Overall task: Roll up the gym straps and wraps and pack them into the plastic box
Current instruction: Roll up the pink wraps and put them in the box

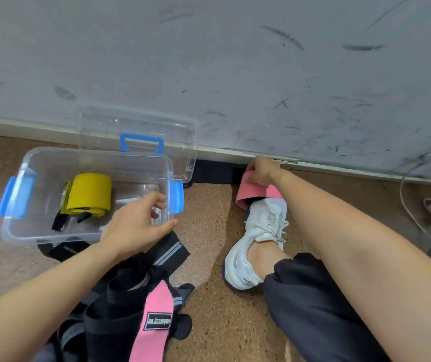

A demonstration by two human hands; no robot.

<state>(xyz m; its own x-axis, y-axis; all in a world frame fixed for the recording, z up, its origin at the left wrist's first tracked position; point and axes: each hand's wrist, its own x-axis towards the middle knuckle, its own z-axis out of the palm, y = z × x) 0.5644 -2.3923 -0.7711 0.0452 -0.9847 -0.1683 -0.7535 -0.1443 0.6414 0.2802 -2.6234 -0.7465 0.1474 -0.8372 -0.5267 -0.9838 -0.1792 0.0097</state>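
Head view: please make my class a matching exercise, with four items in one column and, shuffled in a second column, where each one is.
Column one:
1. yellow band
2. pink band
3. clear lid
4. labelled pink strap

Column two:
A. leaning against the wall
B. inside the plastic box
C. pinched by the right hand at the toe of the shoe
D. lying on the black wraps

Pairs: 1-B, 2-C, 3-A, 4-D
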